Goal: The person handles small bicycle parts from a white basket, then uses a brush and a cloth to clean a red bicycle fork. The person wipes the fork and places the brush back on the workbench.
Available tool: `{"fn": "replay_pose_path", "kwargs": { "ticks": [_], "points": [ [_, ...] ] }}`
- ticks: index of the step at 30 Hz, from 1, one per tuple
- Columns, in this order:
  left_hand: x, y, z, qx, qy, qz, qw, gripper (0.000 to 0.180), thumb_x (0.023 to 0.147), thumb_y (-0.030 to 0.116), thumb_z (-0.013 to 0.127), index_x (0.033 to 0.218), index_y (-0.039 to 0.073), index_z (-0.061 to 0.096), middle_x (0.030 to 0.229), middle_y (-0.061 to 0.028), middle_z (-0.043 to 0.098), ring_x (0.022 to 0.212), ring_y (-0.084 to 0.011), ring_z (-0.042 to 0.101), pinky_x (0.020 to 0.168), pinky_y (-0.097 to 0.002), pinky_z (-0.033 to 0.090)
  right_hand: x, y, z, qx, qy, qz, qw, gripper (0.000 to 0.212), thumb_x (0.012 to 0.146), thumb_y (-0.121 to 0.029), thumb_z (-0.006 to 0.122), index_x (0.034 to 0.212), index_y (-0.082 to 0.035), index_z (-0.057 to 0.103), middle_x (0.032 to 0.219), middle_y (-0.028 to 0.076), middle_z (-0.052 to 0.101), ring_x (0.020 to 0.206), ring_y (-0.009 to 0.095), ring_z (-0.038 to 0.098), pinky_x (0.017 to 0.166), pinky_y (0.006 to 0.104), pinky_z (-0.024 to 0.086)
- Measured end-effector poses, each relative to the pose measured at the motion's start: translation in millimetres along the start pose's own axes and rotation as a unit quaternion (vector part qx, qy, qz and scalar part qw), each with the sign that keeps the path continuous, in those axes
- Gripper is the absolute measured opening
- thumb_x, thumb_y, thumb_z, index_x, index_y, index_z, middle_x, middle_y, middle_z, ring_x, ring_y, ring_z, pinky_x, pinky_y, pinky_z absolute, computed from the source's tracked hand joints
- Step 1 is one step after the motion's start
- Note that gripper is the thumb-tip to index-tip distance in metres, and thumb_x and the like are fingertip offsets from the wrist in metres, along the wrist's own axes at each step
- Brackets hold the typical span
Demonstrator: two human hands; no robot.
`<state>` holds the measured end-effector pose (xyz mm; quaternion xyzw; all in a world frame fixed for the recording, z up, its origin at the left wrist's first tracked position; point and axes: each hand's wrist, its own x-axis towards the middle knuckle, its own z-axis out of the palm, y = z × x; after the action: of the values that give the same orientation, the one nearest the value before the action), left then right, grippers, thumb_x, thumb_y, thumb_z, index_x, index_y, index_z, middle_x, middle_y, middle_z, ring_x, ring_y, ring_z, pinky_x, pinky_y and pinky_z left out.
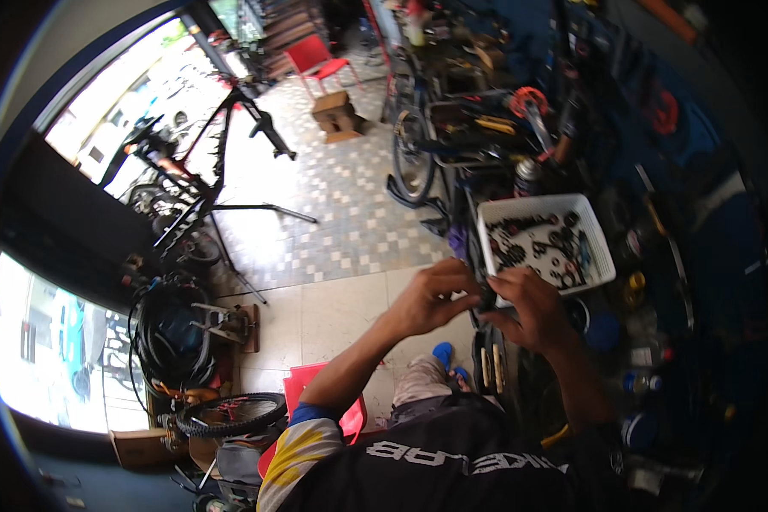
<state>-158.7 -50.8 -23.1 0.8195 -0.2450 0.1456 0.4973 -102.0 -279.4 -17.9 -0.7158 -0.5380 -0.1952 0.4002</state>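
1. Here, the left hand (435, 297) and the right hand (531, 309) meet fingertip to fingertip, both closed to a narrow pinch on a small dark part (485, 297).
2. The part sits between them, at three o'clock from the left hand and nine o'clock from the right; its exact kind is too small and dark to tell.
3. At two o'clock from the part, just past the right hand, stands a white tray (604, 249) of loose dark pieces, a toothed sprocket (510, 253) among them.
4. Near one o'clock, beyond the tray, is a can (527, 177).
5. At eleven o'clock a bike wheel (414, 158) stands upright; farther out the same way is a red chair (311, 56).
6. At ten o'clock, well apart, a dark bike frame (218, 158) is up on a stand (269, 207).
7. At nine o'clock hang black tyres (148, 334).
8. At seven o'clock, below the hands, is a blue slipper (441, 352).
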Motion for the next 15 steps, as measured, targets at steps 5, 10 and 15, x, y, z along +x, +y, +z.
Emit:
{"fn": "replay_pose_path", "kwargs": {
  "ticks": [5,10,15],
  "points": [
    [3,19,-1,0.012,0.011,0.07,0.997,0.014,0.081,0.003,0.079,0.092,0.002,0.071,0.09,-0.0119,0.063,0.085,-0.0309,0.06,0.073,-0.0414,0.049,2,-4,-3,-0.057,-0.011,-0.094,0.994,0.06,0.075,-0.02,0.088,0.125,-0.009,0.057,0.118,0.011,0.064,0.104,0.03,0.067,0.08,0.0407,0.058],
    [8,26,2,0.008,-0.02,0.099,0.995,0.014,0.08,0.008,0.08,0.093,0.006,0.075,0.092,-0.0095,0.064,0.09,-0.0309,0.059,0.073,-0.0402,0.049,-10,2,-3,-0.013,0.025,-0.108,0.994,0.061,0.077,-0.021,0.088,0.125,-0.007,0.054,0.119,0.016,0.066,0.098,0.03,0.07,0.076,0.0398,0.058],
    [15,41,-2,0.101,-0.031,0.219,0.97,0.016,0.081,0.011,0.078,0.095,0.007,0.072,0.09,-0.0054,0.061,0.083,-0.0264,0.056,0.067,-0.0368,0.052,-15,-10,-13,0.065,-0.01,-0.042,0.997,0.071,0.076,-0.027,0.091,0.126,0.001,0.05,0.104,0.021,0.069,0.088,0.031,0.073,0.073,0.0373,0.06]
  ]
}}
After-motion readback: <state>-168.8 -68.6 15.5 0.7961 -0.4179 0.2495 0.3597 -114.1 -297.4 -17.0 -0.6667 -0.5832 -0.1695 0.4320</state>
